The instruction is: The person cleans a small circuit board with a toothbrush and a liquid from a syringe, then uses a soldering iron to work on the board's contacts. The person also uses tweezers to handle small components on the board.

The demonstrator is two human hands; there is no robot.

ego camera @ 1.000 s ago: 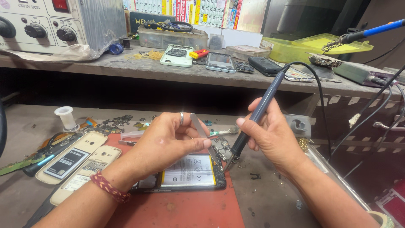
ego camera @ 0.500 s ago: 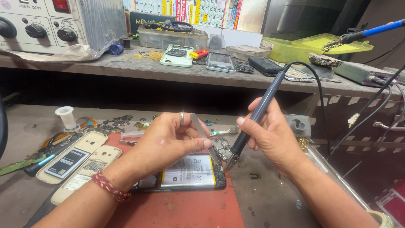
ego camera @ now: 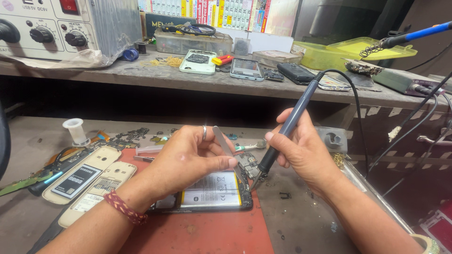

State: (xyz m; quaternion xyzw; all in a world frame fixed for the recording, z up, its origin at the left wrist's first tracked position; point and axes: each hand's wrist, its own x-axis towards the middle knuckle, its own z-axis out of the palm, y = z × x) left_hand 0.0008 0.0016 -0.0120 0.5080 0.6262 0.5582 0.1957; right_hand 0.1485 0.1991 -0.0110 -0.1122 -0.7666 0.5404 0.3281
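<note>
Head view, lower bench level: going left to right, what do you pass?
White plastic cap → two pale phone back shells → left hand holding tweezers → opened phone with its battery showing → soldering iron → right hand gripping it.

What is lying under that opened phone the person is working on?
A red mat lies under the opened phone, and shows around its near and left edges. What the mat looks like directly beneath the phone is hidden by the phone and by the left hand.
</note>
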